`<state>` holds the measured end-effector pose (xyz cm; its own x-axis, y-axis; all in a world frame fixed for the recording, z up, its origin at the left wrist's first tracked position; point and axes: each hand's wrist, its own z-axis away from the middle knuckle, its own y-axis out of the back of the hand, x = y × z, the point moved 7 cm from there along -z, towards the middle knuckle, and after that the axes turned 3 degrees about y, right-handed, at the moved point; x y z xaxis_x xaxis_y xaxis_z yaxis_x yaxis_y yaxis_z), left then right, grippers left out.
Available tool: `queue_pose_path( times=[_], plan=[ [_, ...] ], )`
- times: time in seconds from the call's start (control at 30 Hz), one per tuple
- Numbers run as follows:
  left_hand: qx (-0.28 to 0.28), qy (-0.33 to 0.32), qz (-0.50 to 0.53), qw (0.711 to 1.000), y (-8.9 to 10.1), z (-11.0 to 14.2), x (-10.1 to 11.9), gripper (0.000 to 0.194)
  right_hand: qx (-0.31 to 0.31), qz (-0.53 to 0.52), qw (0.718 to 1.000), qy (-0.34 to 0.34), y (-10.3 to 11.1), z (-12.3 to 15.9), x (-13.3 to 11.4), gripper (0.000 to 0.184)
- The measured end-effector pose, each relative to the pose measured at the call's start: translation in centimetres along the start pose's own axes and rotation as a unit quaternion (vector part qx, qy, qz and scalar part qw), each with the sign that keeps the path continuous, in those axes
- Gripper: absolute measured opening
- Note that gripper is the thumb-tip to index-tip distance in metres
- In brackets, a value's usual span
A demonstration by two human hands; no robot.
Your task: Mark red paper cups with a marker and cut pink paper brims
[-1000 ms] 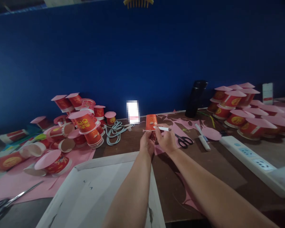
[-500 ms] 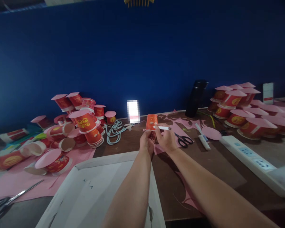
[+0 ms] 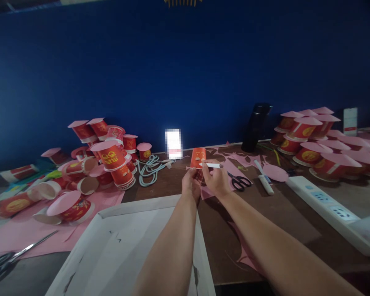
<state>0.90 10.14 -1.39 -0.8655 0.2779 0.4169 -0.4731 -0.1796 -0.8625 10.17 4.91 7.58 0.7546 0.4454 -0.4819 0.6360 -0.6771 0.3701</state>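
Observation:
My left hand (image 3: pixel 191 181) is closed around the lower part of a red printed paper cup (image 3: pixel 198 156). The rest of the cup sticks up beyond my fingers. In my right hand (image 3: pixel 217 181) I grip a white marker pen (image 3: pixel 213 165), lying nearly level. Its dark tip points left and meets or nearly touches the cup's side. Black-handled scissors (image 3: pixel 241 182) lie just right of my right hand, beside pink paper scraps (image 3: pixel 234 164). My fingers hide the cup's near end.
Pink-topped red cups pile up at left (image 3: pixel 109 156) and right (image 3: pixel 305 129). A white box lid (image 3: pixel 123 242) lies under my left forearm. A power strip (image 3: pixel 323 201), black bottle (image 3: pixel 255 127), coiled cable (image 3: pixel 149 170), glue stick (image 3: pixel 266 185) and more scissors (image 3: pixel 17 255) stand or lie around.
The whole view has shifted very slightly. Both hands keep their hold on the cup and the marker pen, with almost no visible movement.

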Motion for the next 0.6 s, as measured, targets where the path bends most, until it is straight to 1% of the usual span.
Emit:
queue_pose_path(
  times=[0.27,0.43,0.6],
  plan=[
    [0.006,-0.001,-0.011,1.0,0.05,0.0,-0.02,0.007,0.001,0.008,1.0,0.0,0.0,0.02,-0.04,0.021],
    [-0.003,-0.001,-0.007,1.0,-0.06,-0.09,-0.06,0.007,-0.006,0.009,1.0,-0.007,-0.03,0.0,0.07,0.02],
    [0.0,0.003,-0.005,1.0,0.05,-0.15,-0.09,0.006,-0.007,0.003,1.0,-0.011,-0.01,-0.08,0.11,0.019]
  ],
)
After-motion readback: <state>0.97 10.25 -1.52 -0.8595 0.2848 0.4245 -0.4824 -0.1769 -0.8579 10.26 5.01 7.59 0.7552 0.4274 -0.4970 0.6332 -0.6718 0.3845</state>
